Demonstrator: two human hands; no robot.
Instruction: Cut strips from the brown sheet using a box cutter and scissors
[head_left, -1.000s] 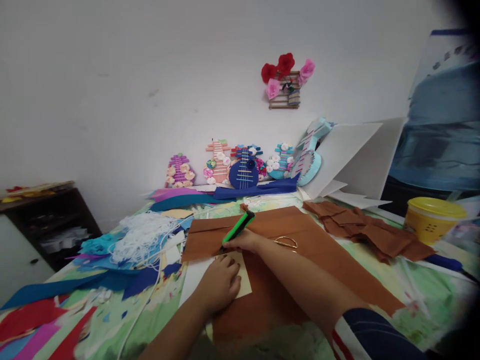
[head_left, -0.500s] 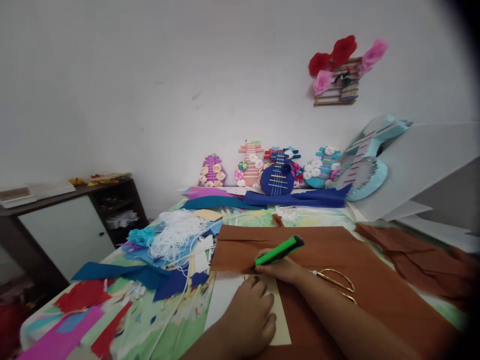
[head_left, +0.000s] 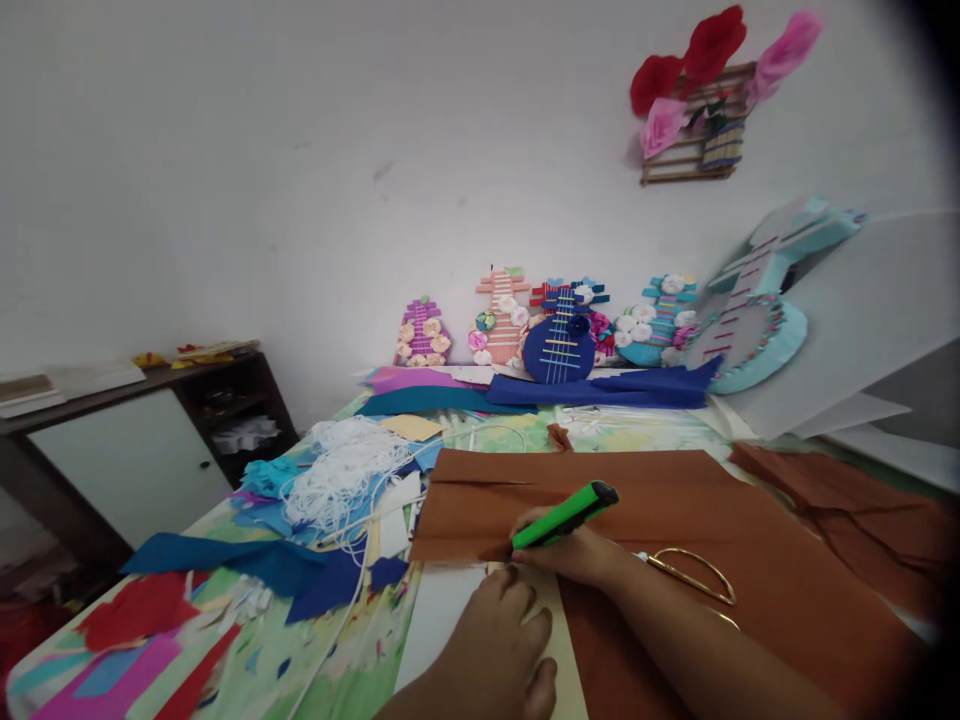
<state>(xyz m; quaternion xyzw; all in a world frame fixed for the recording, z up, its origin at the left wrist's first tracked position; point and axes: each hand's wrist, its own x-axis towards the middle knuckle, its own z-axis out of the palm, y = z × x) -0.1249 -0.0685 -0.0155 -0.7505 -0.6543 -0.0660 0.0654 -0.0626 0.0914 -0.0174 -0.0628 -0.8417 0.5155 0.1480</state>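
Observation:
My right hand (head_left: 566, 552) grips a green marker (head_left: 559, 518) with a dark end, its tip down at the edge of the brown paper (head_left: 630, 490). Beside it, my left hand (head_left: 495, 640) lies palm down with fingers slightly bent and apart, pressing on a cream strip of card (head_left: 568, 665). A white sheet (head_left: 431, 625) shows to the left of that hand. Gold-handled scissors (head_left: 697, 588) rest on the brown paper, partly hidden behind my right forearm.
Tangled white cord (head_left: 341, 470) and coloured paper scraps (head_left: 142, 610) cover the table's left side. Several paper lute-shaped crafts (head_left: 559, 345) stand against the wall. Crumpled brown paper (head_left: 840, 510) lies at right, near a large pale-blue instrument craft (head_left: 765, 345). A low cabinet (head_left: 135, 460) stands left.
The view has shifted slightly, so the wall crafts sit higher in it. My right hand still holds the marker near the brown paper's edge, and my left hand stays on the card.

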